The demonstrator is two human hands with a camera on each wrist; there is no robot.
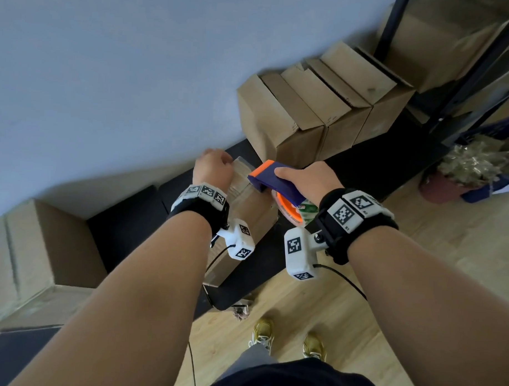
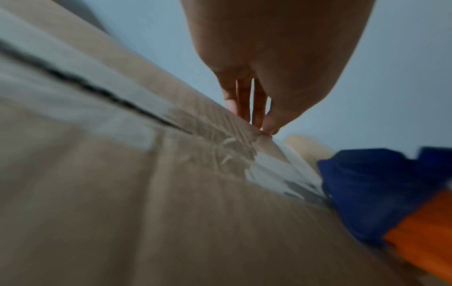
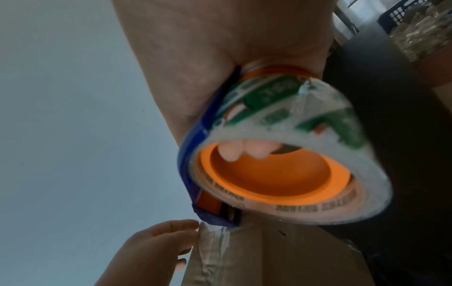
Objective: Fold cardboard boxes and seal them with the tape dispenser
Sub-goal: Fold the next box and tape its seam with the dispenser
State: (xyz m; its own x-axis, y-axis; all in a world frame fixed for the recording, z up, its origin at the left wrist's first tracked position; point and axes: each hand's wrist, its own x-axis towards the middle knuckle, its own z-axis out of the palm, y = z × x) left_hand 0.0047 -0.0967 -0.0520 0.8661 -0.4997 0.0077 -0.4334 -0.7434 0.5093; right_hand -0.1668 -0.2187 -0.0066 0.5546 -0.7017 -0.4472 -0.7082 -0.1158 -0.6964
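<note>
A brown cardboard box [image 1: 247, 212] [image 2: 122, 193] [image 3: 281, 261] lies on the black table [image 1: 364, 167], with clear tape along its top seam. My left hand [image 1: 213, 169] [image 2: 269, 58] [image 3: 156, 249] reaches over the box's far end, and its straight fingers [image 2: 257, 108] press the tape end against that edge. My right hand [image 1: 308, 180] grips the blue and orange tape dispenser [image 1: 277, 179] [image 2: 367, 189] [image 3: 193, 164], fingers hooked through the orange hub. The dispenser's front end sits on the box top close to the left hand. Its clear tape roll [image 3: 318, 120] with green print hangs beside the box.
A row of folded boxes [image 1: 308, 116] stands on the table behind, against the wall. A large box [image 1: 43, 243] sits at the left. A black metal shelf [image 1: 453, 84], a potted plant [image 1: 449, 185] and a blue crate [image 1: 495, 129] are at the right, over wooden floor.
</note>
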